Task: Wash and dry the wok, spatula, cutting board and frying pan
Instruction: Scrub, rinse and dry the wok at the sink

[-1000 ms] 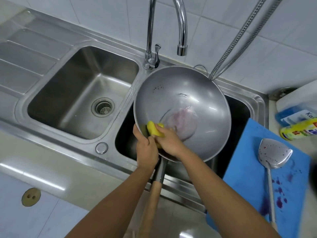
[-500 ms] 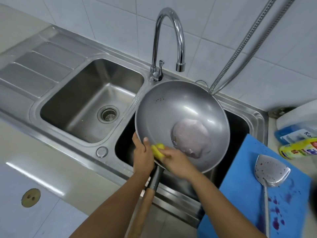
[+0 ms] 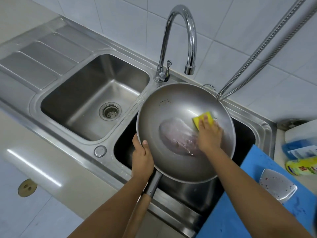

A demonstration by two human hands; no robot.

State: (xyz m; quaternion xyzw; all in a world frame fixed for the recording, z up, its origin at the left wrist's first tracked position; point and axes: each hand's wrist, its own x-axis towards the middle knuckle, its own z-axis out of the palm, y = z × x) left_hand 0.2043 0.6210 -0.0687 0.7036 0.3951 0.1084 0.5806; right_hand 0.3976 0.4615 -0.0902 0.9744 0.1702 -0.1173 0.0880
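A steel wok [image 3: 173, 107] with a wooden-ended handle is held over the right sink basin [image 3: 245, 133], with a pinkish soapy puddle in its bottom. My left hand [image 3: 142, 157] grips the wok's near-left rim, thumb inside. My right hand [image 3: 208, 134] presses a yellow sponge [image 3: 202, 120] flat against the wok's inner right side with straight fingers. On the blue cutting board [image 3: 240, 208] at the right lies a metal spatula [image 3: 276, 188] with purple specks. No frying pan is in view.
The left sink basin [image 3: 85, 100] holds only its drain strainer. A chrome tap [image 3: 180, 42] arches over the wok, and a metal hose [image 3: 257, 54] hangs at the right. Detergent bottles [image 3: 301, 158] stand at the far right on the counter.
My right hand slid the sponge from the wok's near-left rim across the bottom to its right side. The soapy puddle spread. My left hand keeps its grip on the rim.
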